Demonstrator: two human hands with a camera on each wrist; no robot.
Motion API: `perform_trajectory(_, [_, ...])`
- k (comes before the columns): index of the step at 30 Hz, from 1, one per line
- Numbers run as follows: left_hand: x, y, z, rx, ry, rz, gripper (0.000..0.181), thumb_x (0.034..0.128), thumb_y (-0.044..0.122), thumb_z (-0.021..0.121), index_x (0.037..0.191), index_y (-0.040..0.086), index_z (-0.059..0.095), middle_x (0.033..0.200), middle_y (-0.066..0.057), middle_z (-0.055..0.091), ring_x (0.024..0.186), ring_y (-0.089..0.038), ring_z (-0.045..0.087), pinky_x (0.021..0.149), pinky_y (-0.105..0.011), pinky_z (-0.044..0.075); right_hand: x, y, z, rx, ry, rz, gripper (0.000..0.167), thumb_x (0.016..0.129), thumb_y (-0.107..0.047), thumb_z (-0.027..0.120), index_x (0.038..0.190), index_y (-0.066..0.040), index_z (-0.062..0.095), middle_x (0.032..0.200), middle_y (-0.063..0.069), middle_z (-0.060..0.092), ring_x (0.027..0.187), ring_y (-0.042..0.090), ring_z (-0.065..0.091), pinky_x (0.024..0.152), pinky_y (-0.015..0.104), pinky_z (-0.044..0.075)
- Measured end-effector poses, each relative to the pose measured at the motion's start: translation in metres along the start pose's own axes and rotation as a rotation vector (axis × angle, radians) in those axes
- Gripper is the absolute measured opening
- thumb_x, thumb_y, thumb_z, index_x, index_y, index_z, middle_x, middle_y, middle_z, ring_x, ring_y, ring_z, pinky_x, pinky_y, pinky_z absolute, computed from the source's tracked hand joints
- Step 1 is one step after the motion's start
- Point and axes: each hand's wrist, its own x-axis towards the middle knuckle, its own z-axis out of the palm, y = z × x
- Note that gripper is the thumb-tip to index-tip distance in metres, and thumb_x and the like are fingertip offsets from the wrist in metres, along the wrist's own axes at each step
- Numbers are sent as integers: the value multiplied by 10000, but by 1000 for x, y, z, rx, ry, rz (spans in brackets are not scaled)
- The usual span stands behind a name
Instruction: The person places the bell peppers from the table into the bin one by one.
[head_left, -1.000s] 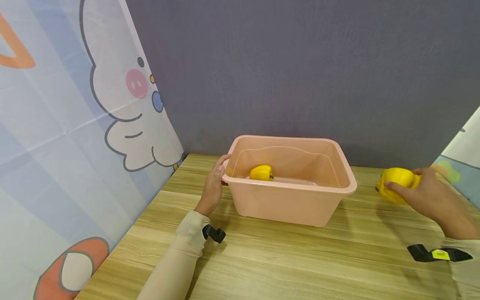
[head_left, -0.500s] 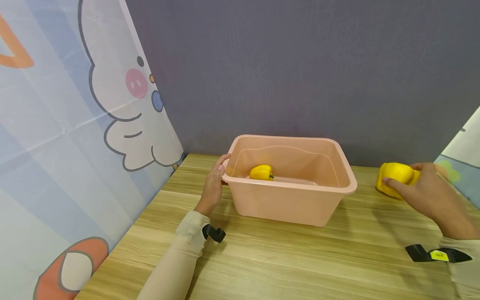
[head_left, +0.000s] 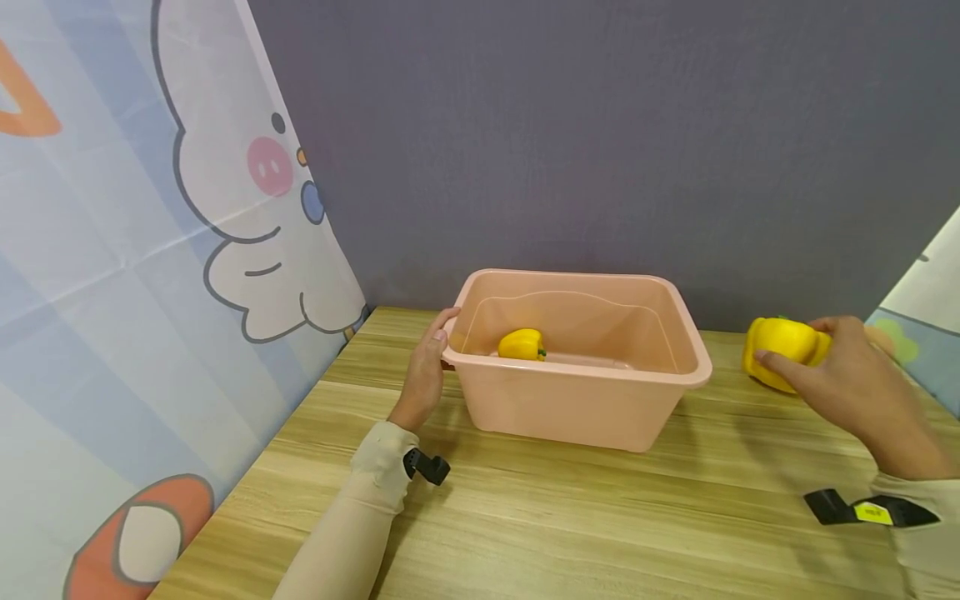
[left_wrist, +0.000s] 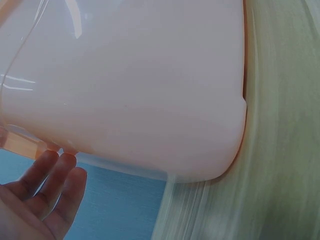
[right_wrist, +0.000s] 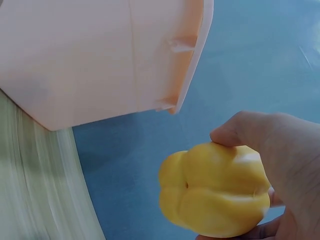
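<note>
A pink plastic bin (head_left: 562, 404) stands on the wooden table, with one yellow bell pepper (head_left: 522, 344) lying inside at its left. My left hand (head_left: 425, 375) holds the bin's left rim. In the left wrist view, fingertips (left_wrist: 62, 170) meet the bin just below that rim. To the right of the bin, my right hand (head_left: 855, 379) grips a second yellow bell pepper (head_left: 780, 354) between thumb and fingers, held above the table. The right wrist view shows the lobed side of this pepper (right_wrist: 215, 192); the fingers beneath it are partly hidden.
A dark grey panel (head_left: 570, 142) rises behind the bin. On the left hangs a cartoon-printed cloth (head_left: 150, 292), and another printed cloth (head_left: 922, 333) borders the right side. The wooden table (head_left: 570, 517) extends in front of the bin.
My right hand has raised its bell pepper slightly, shifted it left and turned it, so a bit of green stem shows on top. The left hand and bin have stayed in place.
</note>
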Motion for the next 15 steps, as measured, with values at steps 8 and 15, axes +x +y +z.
perform_trajectory(8, [2,-12,0,-9,15,9,501,1080,241,245,1499,23,411,1260,-319,543,899,-246,567,725,-329,496,-2,-8,-1,17,26,-24,976,894,-510,690,1396,207,260,1036,403,470,701,406,554,475,347,390])
perform_trajectory(15, [7,-40,1,-10,34,28,503,1085,355,255,1491,136,456,1213,-262,575,876,-227,580,707,-329,506,-7,-17,1,25,53,-49,950,884,-496,709,1376,194,280,1000,409,491,664,381,551,465,353,403])
